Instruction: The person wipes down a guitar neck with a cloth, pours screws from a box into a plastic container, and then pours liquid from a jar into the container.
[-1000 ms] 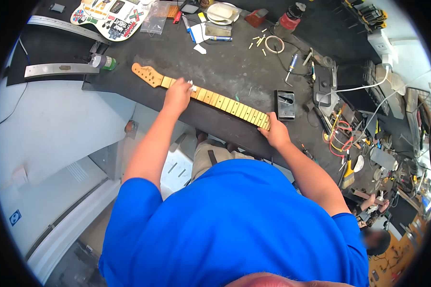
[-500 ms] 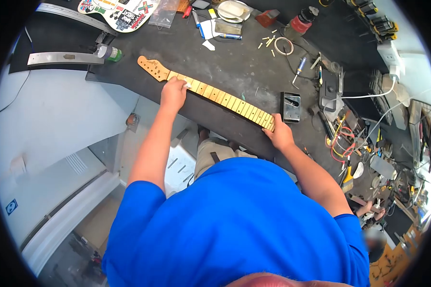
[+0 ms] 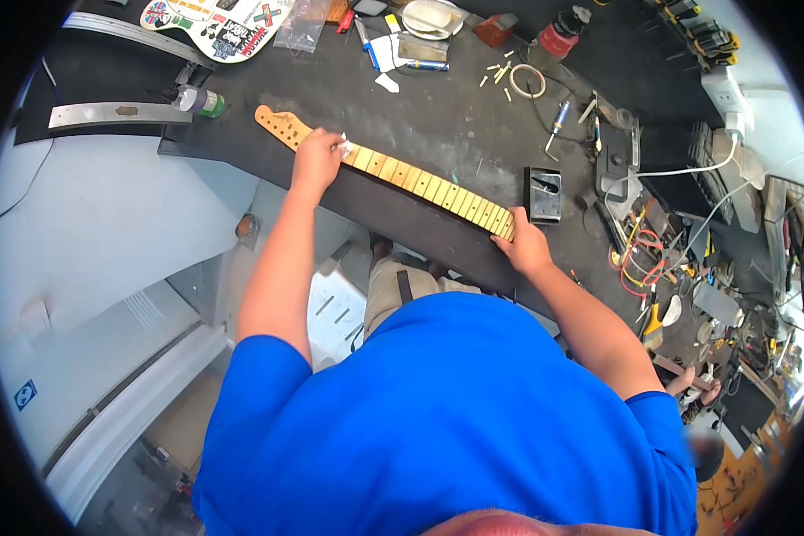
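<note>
A maple guitar neck lies slantwise near the front edge of the dark bench, its fretted face up and its headstock at the far left. My left hand is closed on a small white wad, perhaps cloth or paper, against the frets near the headstock. Around the body end of the neck, my right hand is wrapped, thumb and fingers gripping it. Just beyond that hand stands a dark metal block-shaped tool.
A stickered guitar body lies at the back left, near a green-labelled bottle. A screwdriver, a tape ring and a red bottle are at the back right. Cables and tools crowd the right side, where another person's hands show.
My left hand has shifted slightly toward the headstock and away from me, and more of the white wad shows. My right hand keeps its grip on the neck.
</note>
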Demonstrator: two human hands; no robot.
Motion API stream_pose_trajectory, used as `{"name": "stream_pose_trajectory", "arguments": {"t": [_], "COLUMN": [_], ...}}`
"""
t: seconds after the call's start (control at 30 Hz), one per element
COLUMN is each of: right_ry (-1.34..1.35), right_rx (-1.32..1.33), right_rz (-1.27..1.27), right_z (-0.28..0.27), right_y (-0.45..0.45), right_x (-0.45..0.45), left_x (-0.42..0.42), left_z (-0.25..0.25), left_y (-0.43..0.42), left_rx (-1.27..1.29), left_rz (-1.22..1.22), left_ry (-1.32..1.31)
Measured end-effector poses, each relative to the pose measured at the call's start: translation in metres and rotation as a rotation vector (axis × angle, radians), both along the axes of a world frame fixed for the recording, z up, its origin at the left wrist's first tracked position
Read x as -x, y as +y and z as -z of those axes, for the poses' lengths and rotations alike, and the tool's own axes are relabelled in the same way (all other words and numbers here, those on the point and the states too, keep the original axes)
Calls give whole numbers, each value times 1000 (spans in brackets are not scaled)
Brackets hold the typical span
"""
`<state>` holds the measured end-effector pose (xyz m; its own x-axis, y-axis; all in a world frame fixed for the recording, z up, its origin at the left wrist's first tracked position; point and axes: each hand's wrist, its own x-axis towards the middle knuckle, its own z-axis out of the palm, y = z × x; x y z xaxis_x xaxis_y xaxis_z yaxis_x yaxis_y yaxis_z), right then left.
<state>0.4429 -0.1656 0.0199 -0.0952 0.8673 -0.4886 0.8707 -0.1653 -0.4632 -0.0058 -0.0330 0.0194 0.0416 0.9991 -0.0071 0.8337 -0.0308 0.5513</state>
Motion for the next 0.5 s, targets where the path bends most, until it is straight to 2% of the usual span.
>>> {"name": "stream_pose_trajectory", "arguments": {"t": [0.1, 0.27, 0.37, 0.4, 0.43, 0.5], "right_ry": [-2, 9, 18, 21, 24, 27], "right_rx": [13, -16, -9, -3, 1, 5], "right_rz": [5, -3, 7, 12, 13, 20], "right_z": [-3, 1, -1, -1, -1, -3], "right_y": [1, 0, 0, 0, 0, 1], "right_x": [2, -1, -1, 0, 0, 0], "left_x": [-19, -3, -31, -42, -58, -65], "left_z": [12, -10, -11, 2, -2, 3], "left_y": [-8, -20, 0, 3, -3, -19], "left_rx": [-107, 170, 5, 6, 59, -51], "left_rz": [-54, 63, 69, 103, 126, 111], "left_ry": [41, 65, -18, -95, -11, 84]}}
